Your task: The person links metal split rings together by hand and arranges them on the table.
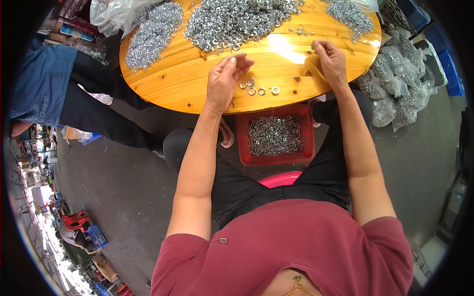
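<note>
Above the near part of the oval wooden table (197,89), my left hand (226,81) has its fingers loosely bent and apart from the thumb; nothing shows in it. Just right of it lie several loose metal rings (261,91), like washers or nuts. Farther right, my right hand (331,63) is closed, thumb and forefinger pressed together over the tabletop. Whatever is between those fingertips is too small to make out. A yellowish-brown patch beside that hand may be a reflection. Beyond both hands rises a large heap of shiny metal rings (237,24).
Smaller heaps of metal parts lie at the table's far left (155,37) and far right (350,18). Below the near edge stands a red bin (240,148) of metal rings. Filled clear bags (395,74) are piled at right. Another person (44,84) stands at left.
</note>
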`<state>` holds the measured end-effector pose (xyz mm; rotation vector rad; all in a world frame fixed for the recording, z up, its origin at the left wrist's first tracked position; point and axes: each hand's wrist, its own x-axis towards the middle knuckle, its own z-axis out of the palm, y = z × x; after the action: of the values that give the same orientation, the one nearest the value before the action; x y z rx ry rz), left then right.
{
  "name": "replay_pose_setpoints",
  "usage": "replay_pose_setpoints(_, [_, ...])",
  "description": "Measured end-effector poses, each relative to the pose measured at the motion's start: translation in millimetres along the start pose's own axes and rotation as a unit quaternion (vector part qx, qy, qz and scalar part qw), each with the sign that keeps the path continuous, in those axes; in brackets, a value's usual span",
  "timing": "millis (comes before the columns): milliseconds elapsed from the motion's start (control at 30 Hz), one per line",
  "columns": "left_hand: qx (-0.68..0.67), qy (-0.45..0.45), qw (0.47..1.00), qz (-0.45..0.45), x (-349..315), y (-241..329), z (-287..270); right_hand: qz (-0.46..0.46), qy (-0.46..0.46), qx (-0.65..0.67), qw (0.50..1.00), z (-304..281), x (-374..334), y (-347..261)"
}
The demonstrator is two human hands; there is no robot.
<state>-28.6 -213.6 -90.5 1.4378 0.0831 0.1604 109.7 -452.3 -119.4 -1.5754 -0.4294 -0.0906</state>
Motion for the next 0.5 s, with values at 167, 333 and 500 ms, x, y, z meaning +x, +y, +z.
replay_pose_setpoints(167, [0.155, -0.047, 0.983, 0.089, -5.2, -7.6, 12.3, -0.016, -0.026, -0.046, 0.998, 0.7, 1.2, 2.7])
replay_pose_setpoints(333, [0.458, -0.146, 0.845, 0.234, -25.6, -16.7, 38.2, -0.035, -0.018, -0.039, 0.998, 2.1, 1.7, 5.6])
replay_pose_setpoints(500, [0.381, -0.219, 0.869, 0.226, -54.1, -21.5, 52.9, -0.044, -0.004, -0.062, 0.997, 1.7, 3.8, 4.9])
